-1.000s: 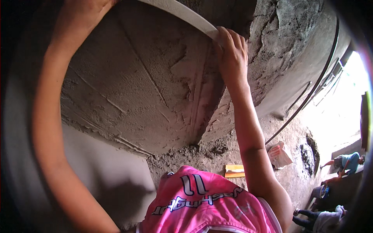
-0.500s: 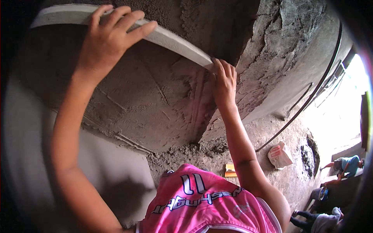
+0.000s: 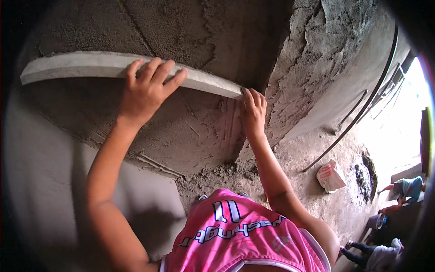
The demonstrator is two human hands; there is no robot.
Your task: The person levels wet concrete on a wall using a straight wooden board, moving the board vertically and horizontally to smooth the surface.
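A long pale plasterer's straightedge point(image 3: 81, 64) lies across the wall of rough grey wet mortar point(image 3: 176, 122), its left end sticking out well past my hand. My left hand point(image 3: 146, 97) is closed over the straightedge near its middle, fingers over the upper edge. At the other end, by the corner of the wall, my right hand point(image 3: 254, 111) grips the tip with its fingers wrapped round it. Above and below the bar the mortar shows scored lines and ridges.
A rougher, lighter mortar face point(image 3: 308, 68) turns away right of the corner. A dark bent rod point(image 3: 362, 118) leans there. On the floor lie a torn paper bag point(image 3: 331, 176) and mortar crumbs point(image 3: 213, 177). Two people point(image 3: 410, 188) are at the far right, near a bucket point(image 3: 375, 221).
The straightedge has come lower down the wall, more at its left end. My left hand moved down and right in the picture; my right hand moved slightly down and left.
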